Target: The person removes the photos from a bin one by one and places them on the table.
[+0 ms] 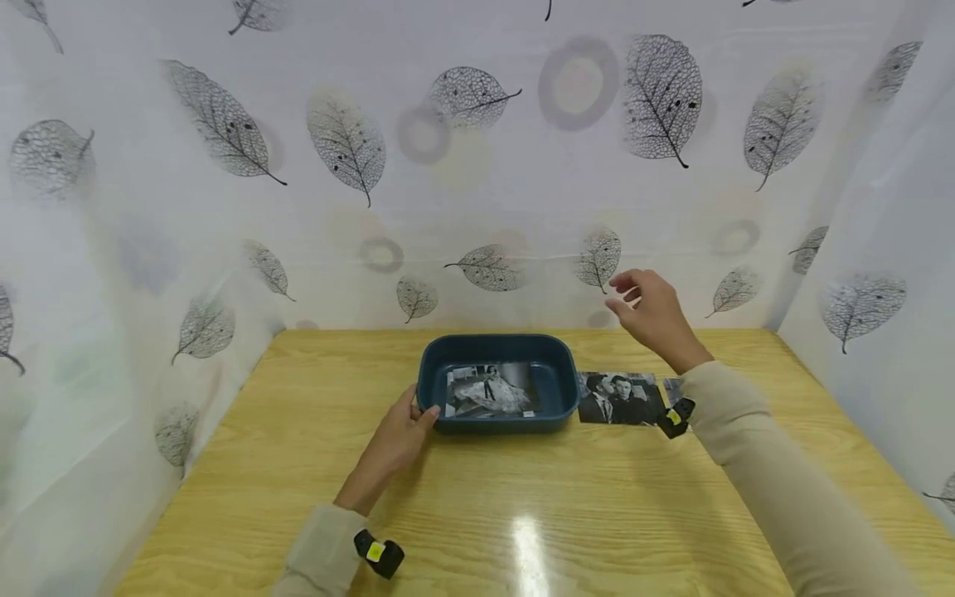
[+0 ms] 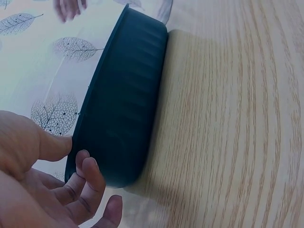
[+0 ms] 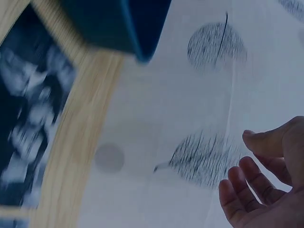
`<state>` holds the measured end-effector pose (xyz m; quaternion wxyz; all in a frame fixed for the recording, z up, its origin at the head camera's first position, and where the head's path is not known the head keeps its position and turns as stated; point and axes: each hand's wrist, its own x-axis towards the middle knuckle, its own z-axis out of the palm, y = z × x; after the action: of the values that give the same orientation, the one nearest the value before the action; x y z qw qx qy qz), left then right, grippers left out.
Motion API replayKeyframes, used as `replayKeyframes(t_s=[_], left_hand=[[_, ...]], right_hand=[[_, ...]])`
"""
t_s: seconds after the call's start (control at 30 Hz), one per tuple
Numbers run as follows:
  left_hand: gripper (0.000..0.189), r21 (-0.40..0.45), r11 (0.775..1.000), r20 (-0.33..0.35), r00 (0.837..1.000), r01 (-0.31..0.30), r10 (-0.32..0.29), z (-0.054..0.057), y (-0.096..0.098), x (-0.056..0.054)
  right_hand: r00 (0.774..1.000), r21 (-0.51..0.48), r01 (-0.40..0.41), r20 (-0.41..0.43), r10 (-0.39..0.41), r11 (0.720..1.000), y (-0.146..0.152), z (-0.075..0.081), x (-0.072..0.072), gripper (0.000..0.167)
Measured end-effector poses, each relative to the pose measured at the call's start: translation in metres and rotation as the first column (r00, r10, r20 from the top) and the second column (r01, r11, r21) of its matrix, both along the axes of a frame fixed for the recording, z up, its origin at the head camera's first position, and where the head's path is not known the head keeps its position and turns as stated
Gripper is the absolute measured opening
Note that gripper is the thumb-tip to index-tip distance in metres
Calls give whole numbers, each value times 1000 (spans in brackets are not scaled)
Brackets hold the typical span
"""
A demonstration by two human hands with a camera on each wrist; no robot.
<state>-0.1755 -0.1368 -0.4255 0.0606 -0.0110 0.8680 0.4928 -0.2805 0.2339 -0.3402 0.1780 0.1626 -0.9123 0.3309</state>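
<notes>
A dark blue plastic tub point(image 1: 501, 425) stands on the wooden table. Inside it lies a black-and-white photo point(image 1: 488, 390) of a figure in a wide pale gown. My left hand point(image 1: 399, 431) grips the tub's left front corner; in the left wrist view the thumb is at the rim and the fingers curl against the outer wall. My right hand point(image 1: 652, 311) is raised above the table's back edge, fingers loosely bent, holding nothing. Below it, a second black-and-white photo point(image 1: 621, 400) of two people lies right of the tub.
Another photo point(image 1: 672, 388) is mostly hidden behind my right wrist. A pale cloth printed with leaves point(image 1: 477, 191) hangs behind the wooden table point(image 1: 597, 506) and along both sides. Black straps with yellow tags point(image 1: 375, 551) sit on both wrists.
</notes>
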Motion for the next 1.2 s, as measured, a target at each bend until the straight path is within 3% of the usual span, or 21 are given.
replayKeyframes(t_s=[0.17,0.33,0.6,0.8,1.0,1.2], left_hand=[[60,20,1000,-8,1000,0,0,-1,3,-3],[59,12,1000,-14,1000,-7,7,-1,4,-3],[56,-5,1000,-20,1000,-15,15,1,4,-2],[56,-13,1000,-14,1000,-19,19,2,3,-2],[56,-15,1000,-22,1000,-21,21,3,2,0],[56,-12,1000,-31,999,-18,18,4,2,1]], right_hand=[[997,25,-80,0,80,996,-43,1,-2,29],[985,68,-154,84,148,986,-75,-4,-4,36],[932,156,-287,275,237,945,-104,-29,-6,50],[905,268,-334,358,229,904,-117,-47,-6,65],[880,389,-337,453,140,857,-123,-58,-4,81],[865,419,-306,497,67,855,-125,-67,-2,93]])
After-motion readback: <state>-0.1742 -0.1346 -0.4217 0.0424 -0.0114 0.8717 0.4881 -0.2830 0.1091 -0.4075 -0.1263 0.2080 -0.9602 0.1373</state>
